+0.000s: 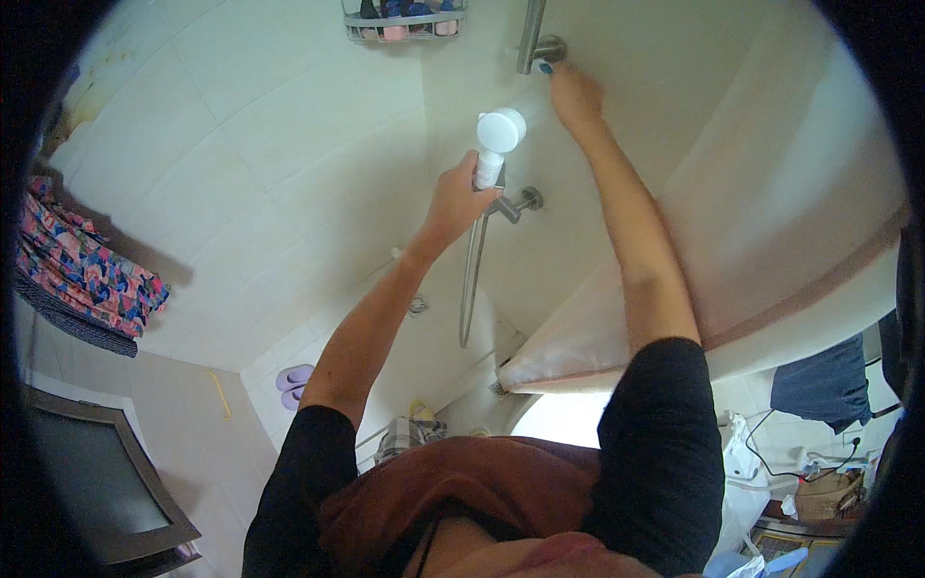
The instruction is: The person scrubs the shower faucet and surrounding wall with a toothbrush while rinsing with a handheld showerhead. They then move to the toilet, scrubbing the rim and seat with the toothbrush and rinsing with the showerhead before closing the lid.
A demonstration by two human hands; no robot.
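Observation:
My left hand [459,191] is wrapped around the handle of a white handheld shower head [500,131]. Just behind it, a metal bracket [508,209] projects from the wall; whether the handle sits in its holder I cannot tell. From there a metal shower hose [470,282] hangs down in a loop. My right hand [578,97] is raised to a round metal wall mount [552,49], which carries a vertical metal bar [531,36]. A small blue-and-white thing [545,68] shows at its fingertips, too small to name. The rest of those fingers is hidden.
A wire shelf [405,27] with bottles hangs above on the tiled wall. A shower curtain [766,217] runs along my right arm. Purple slippers [294,377] and a floor drain [418,304] lie below. Flowered cloth [87,260] hangs at left, above a framed dark panel [101,462].

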